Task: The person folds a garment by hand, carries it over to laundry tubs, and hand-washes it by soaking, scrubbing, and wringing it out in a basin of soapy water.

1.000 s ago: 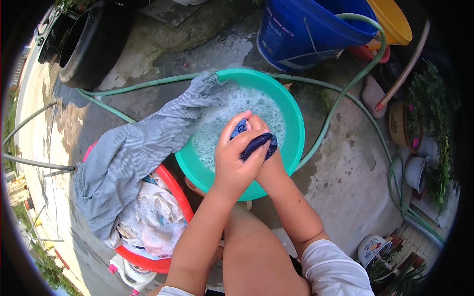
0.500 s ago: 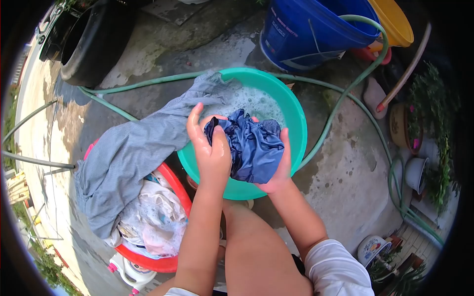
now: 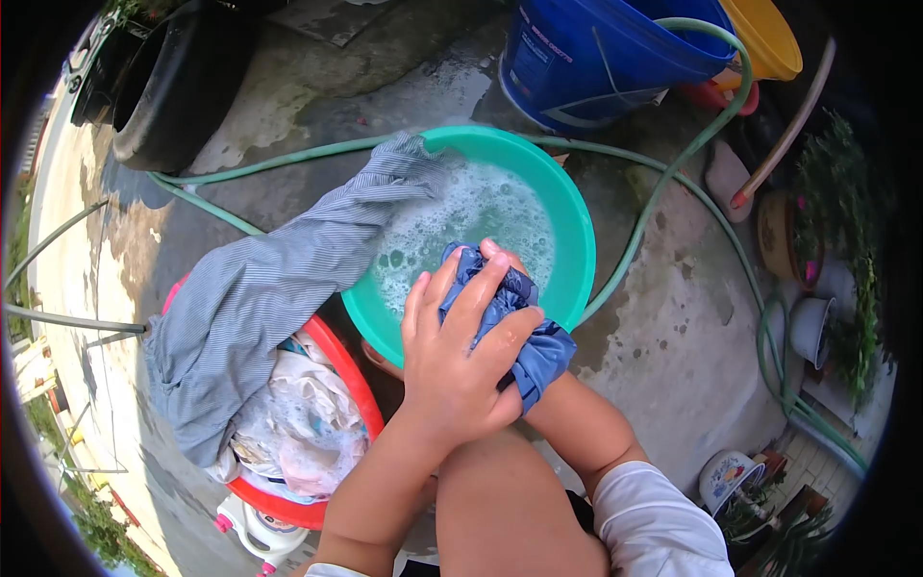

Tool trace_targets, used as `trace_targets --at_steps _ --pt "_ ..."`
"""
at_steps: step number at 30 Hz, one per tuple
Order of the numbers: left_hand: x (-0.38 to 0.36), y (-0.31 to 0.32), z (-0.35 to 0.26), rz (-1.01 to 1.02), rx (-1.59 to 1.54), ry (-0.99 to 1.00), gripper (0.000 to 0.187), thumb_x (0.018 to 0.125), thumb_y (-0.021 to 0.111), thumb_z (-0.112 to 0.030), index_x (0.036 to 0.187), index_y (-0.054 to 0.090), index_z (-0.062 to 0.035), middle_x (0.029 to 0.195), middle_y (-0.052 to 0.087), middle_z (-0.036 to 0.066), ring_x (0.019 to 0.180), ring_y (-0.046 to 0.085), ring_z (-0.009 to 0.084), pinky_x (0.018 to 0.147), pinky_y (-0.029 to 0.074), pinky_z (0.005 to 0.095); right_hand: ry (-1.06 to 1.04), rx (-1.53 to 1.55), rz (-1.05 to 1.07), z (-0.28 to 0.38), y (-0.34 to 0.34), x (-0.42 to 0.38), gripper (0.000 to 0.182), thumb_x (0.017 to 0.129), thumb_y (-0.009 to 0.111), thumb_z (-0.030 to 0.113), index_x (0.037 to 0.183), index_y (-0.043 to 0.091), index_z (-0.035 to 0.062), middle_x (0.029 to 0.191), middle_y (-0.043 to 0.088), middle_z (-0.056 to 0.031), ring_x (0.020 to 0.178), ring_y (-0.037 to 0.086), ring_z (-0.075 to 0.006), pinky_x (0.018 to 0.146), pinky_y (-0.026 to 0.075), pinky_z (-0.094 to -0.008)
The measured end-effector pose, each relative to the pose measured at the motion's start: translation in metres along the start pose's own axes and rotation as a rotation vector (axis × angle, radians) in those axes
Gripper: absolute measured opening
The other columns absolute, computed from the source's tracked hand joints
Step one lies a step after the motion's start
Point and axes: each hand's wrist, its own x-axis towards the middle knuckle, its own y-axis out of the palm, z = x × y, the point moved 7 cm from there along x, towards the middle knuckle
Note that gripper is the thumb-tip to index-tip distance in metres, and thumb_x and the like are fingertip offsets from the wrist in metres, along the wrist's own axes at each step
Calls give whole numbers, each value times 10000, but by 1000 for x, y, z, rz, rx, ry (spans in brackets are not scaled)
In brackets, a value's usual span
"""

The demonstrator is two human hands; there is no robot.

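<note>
A crumpled, shiny dark-blue satin garment is pressed between my two hands above the near rim of a green basin. My left hand lies over the garment, its fingers bent across it. Underneath is my right hand, mostly hidden, with a few fingertips showing beyond the cloth. Foamy water fills the basin. A grey-blue striped garment drapes from the basin's left rim across a red tub.
Soapy light-coloured laundry fills the red tub, with a white bottle beside it. A green hose curves behind the basin. Farther back stand a blue bucket, a yellow bucket and a black tyre-like container. Potted plants line the right.
The satin garment has moved down towards me and is squeezed smaller. My left hand has swung from its left edge to over its top; my right hand is now mostly covered.
</note>
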Motion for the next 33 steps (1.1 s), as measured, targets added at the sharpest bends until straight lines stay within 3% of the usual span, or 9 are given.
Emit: trace_targets --at_steps 3,11,13,16,17,21,24,28,33 --pt "-2 -2 -13 -268 105 114 263 578 731 -243 757 595 -106 937 580 98 838 563 370 705 456 454 53 -90 -102 -1 -5 -5 258 872 521 347 792 554 104 751 586 -37 708 578 -156 671 483 -289" --pt "19 13 20 -139 -42 -28 214 549 634 -137 739 567 -64 783 549 99 704 514 302 613 421 394 -433 -699 -53 34 -50 19 229 874 482 306 730 527 133 706 570 -5 675 559 -109 630 453 -259" --pt "22 21 33 -134 -58 -44 206 555 615 -113 744 564 -51 765 545 105 693 506 298 614 417 389 -277 -240 -9 25 -31 17 286 906 472 360 736 534 140 704 568 5 678 557 -104 628 450 -255" --pt "22 29 67 -167 -11 -71 219 571 604 -87 778 562 -28 764 547 120 698 501 313 636 420 390 -352 -343 -264 35 -51 17 348 906 484 467 829 559 136 762 581 9 724 571 -102 673 470 -273" --pt "19 27 81 -181 10 -107 237 578 605 -82 804 562 -24 784 552 122 706 501 321 648 422 393 -439 -577 -255 42 -52 15 521 870 501 563 1095 536 94 1004 590 -25 912 572 -129 773 480 -298" --pt "5 17 91 -183 86 -428 367 613 617 -62 973 556 -21 906 548 135 775 512 324 736 435 388 -579 -818 -11 45 -34 -15 716 875 551 490 1396 272 85 1340 400 -90 1209 422 -209 933 427 -335" --pt "-9 24 100 -180 -297 -466 442 665 638 -57 1094 532 -36 982 516 111 859 527 270 798 438 373 -521 -1107 -126 45 -32 -9 606 910 544 379 1381 307 81 1297 445 -91 1184 456 -181 940 423 -324" --pt "-31 8 107 -342 -1330 -919 479 715 601 -6 1177 476 -19 1003 473 65 911 517 131 796 437 247 -459 -692 -87 57 -31 -5 365 958 430 169 1286 435 9 1176 562 -96 1062 557 -166 912 451 -320" --pt "-52 2 130 -414 -1454 -854 519 709 534 -92 1201 419 26 1042 488 151 907 555 260 815 479 319 -241 -495 40 43 -39 -5 474 976 249 345 1274 448 35 1175 578 -136 977 626 -259 677 578 -409"
